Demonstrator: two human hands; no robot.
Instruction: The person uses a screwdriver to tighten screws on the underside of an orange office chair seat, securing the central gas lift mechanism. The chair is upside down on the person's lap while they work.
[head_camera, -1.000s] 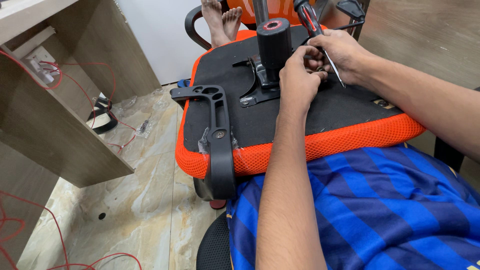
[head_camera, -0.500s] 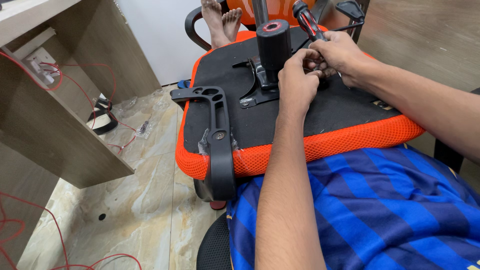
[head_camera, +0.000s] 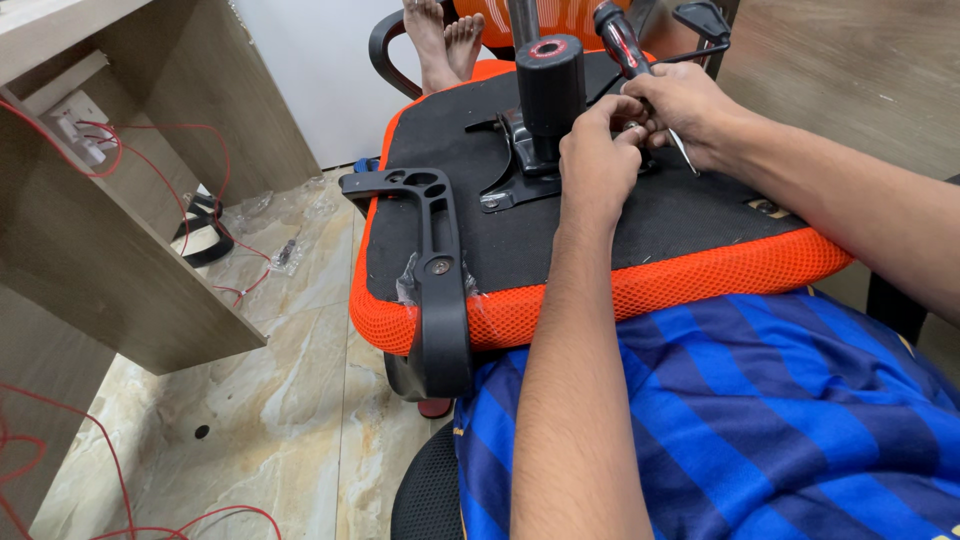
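Screwdriver (head_camera: 622, 42): black and red handle, tilted, shaft running down through the right hand, above the seat's metal mechanism.
Right hand (head_camera: 690, 105): fingers curled closed around the screwdriver shaft.
Left hand (head_camera: 595, 160): fingertips pinched together beside the right hand's; what they pinched was too small to tell.
Mechanism plate (head_camera: 515, 175): black, bearing an upright cylinder (head_camera: 550, 85).
Chair seat (head_camera: 640, 285): upturned, orange mesh edge, resting on the lap.
Armrest (head_camera: 435, 270): black, fixed at the seat's left edge.
Floor (head_camera: 270, 400): marbled tile, red wires (head_camera: 215, 160) by a wooden desk (head_camera: 110, 240).
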